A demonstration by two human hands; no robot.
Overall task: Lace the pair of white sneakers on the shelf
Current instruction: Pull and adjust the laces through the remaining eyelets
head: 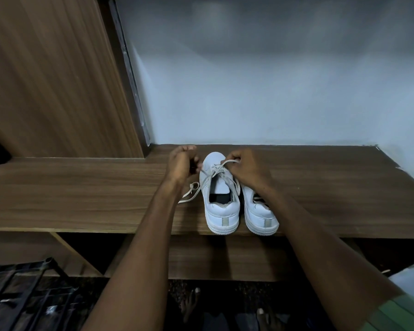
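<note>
Two white sneakers stand side by side, heels toward me, at the front edge of a brown wooden shelf [81,194]. The left sneaker [221,211] has a pale lace [213,174] crossing over its tongue. My left hand [182,163] is beside its toe, fingers curled round one end of that lace. My right hand [245,168] pinches the other end over the toe. A loose stretch of the lace trails onto the shelf to the left. My right wrist covers the front of the right sneaker [261,213].
A wooden side panel [58,80] rises at the left and a pale wall [273,91] closes the back. Below the shelf is a lower wooden board [225,259]. A black metal rack [22,295] stands at the bottom left. My bare feet show on the dark floor.
</note>
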